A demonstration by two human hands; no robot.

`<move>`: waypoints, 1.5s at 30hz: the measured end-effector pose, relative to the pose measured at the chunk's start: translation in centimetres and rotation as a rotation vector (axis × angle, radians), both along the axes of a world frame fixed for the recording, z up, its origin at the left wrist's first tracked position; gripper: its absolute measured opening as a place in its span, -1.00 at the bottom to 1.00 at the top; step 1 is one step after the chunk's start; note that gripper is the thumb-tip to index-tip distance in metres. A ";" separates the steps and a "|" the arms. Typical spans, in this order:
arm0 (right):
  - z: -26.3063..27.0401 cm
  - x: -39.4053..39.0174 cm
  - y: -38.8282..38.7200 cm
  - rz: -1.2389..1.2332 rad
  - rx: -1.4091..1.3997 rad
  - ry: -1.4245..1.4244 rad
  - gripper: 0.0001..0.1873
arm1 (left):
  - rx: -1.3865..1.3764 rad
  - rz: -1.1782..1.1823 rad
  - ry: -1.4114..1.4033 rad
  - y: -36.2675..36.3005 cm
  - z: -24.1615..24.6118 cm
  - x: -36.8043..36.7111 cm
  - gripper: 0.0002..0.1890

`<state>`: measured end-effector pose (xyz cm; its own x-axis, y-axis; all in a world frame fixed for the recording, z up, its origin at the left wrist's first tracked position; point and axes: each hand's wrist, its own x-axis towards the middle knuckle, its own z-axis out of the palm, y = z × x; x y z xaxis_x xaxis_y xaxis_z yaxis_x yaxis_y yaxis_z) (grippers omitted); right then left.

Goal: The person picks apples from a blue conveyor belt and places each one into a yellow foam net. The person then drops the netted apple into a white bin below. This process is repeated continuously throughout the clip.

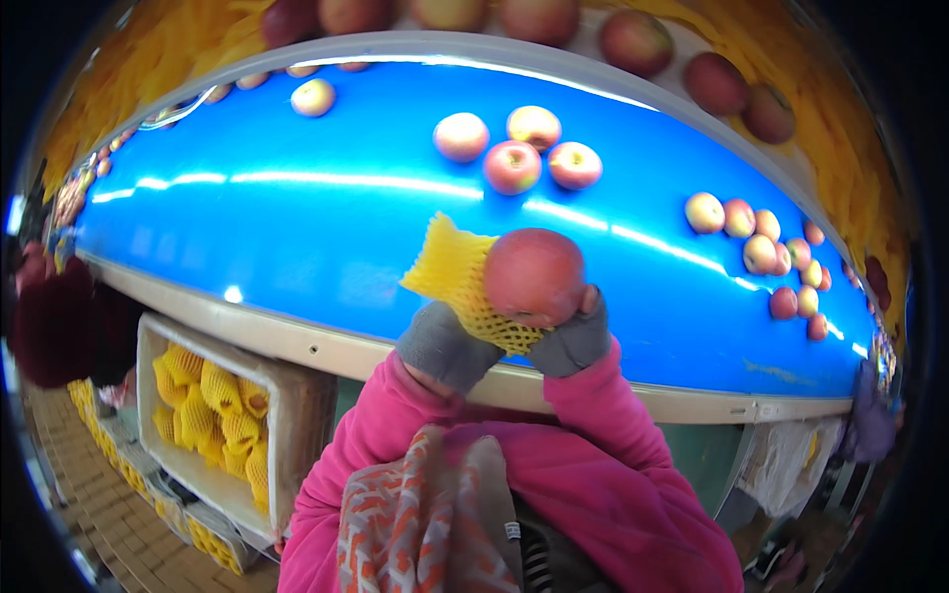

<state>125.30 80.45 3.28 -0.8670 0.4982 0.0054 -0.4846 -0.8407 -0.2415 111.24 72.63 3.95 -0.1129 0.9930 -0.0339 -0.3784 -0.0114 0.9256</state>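
Note:
My right hand (574,337), in a grey fingerless glove, holds a large red apple (535,270) from below and the right. A yellow foam fruit net (448,263) lies against the apple's left side and runs under its lower edge. My left hand (448,345), gloved in the same grey, grips this net; its fingers are mostly hidden behind the mesh. Both hands are above the near edge of a blue conveyor belt (296,244). Just beyond them, a small group of apples (512,167) rests on the belt.
More apples (760,253) lie on the belt at right, and one apple (313,97) at far left. Apples (636,43) line a ledge past the far rail. A lined crate (278,445) at lower left holds netted fruit (220,388). People stand at both sides.

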 end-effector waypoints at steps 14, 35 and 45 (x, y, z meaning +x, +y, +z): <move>-0.8 -6.6 -8.4 0.267 0.095 -0.171 -0.12 | 0.174 -0.049 -1.253 -15.5 0.6 -5.3 -0.54; 1.7 -21.2 -19.8 -0.311 2.207 -0.177 -0.37 | 0.369 0.671 -0.759 -25.6 -0.2 -10.8 -0.49; 3.4 -19.9 -4.2 -0.156 1.724 -0.697 -0.47 | -0.918 0.698 1.342 -39.4 -4.7 -24.5 -0.47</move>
